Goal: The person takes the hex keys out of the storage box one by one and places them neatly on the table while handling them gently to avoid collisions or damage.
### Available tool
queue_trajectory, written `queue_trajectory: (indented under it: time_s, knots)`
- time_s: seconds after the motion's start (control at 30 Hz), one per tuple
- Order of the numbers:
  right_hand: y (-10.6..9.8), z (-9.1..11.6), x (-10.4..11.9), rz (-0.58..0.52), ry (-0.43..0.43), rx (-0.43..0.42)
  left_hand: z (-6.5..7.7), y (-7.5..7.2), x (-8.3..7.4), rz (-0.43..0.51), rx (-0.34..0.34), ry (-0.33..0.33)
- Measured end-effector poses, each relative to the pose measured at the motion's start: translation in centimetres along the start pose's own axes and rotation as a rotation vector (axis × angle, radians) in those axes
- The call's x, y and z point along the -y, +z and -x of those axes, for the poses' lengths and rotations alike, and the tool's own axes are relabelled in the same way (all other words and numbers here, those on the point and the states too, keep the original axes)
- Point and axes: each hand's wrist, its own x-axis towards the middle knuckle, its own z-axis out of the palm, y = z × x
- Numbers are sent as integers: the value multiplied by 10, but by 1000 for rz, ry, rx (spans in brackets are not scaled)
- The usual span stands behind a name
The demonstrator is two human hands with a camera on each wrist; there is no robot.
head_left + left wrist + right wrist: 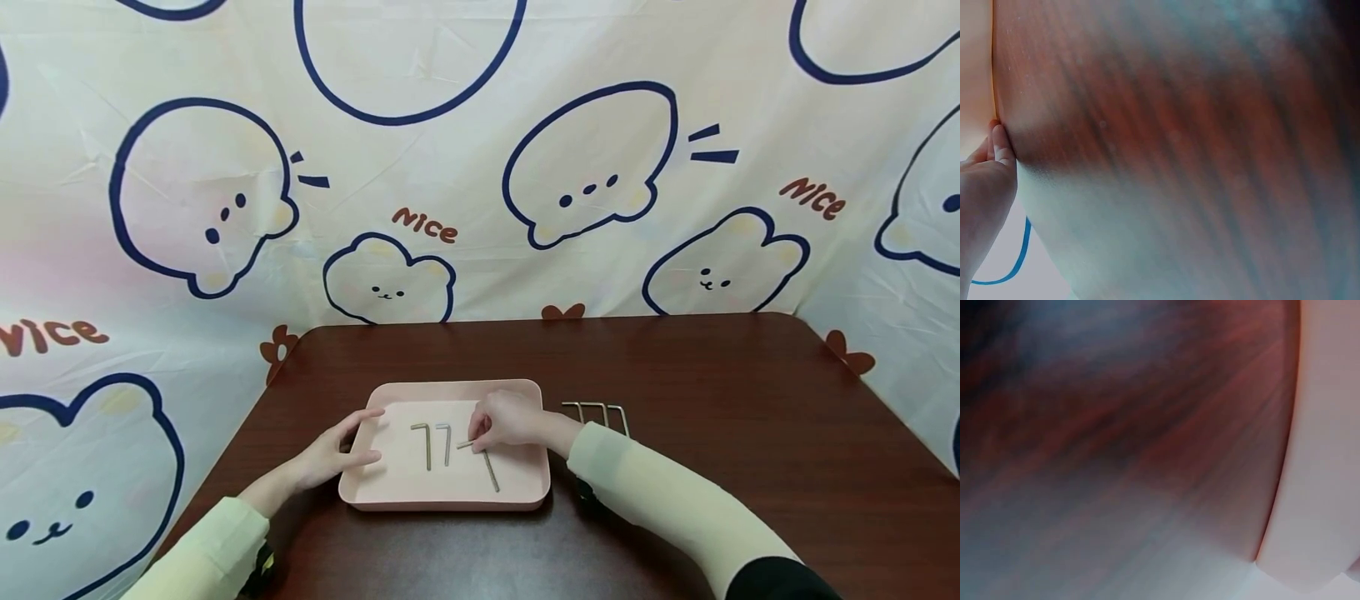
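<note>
In the head view, a pale pink tray (442, 505) lies on the dark table. My left hand (330, 450) holds its left rim, the thumb and a finger reaching over the edge; in the left wrist view, fingertips (1001, 140) meet the rim. Two L-shaped hex keys, one brassy (428, 450) and one silvery (447, 447), lie side by side in the tray. To their right, my right hand (506, 419) pinches another hex key (491, 472) near its bend, which the fingers partly hide. The right wrist view shows the tray's side (1322, 425) and table.
Three more hex keys (603, 410) lie in a row on the table (720, 417) just beyond the right forearm. A cartoon-printed cloth (480, 167) hangs behind the table and along its sides.
</note>
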Motion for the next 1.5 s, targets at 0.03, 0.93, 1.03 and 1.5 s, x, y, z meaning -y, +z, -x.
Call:
queue_trajectory:
  time_s: [0.03, 0.93, 1.03, 1.5]
  knots:
    - [0, 0, 0, -1, 5, 2, 0, 0, 0, 0, -1, -1]
    - [3, -1, -3, -35, -50, 39, 4, 3, 1, -12, -11, -9]
    - [2, 0, -3, -63, -58, 37, 3, 3, 0, -20, -13, -7]
    - [-14, 2, -6, -138, -33, 18, 1, 0, -3, -23, -14, -21]
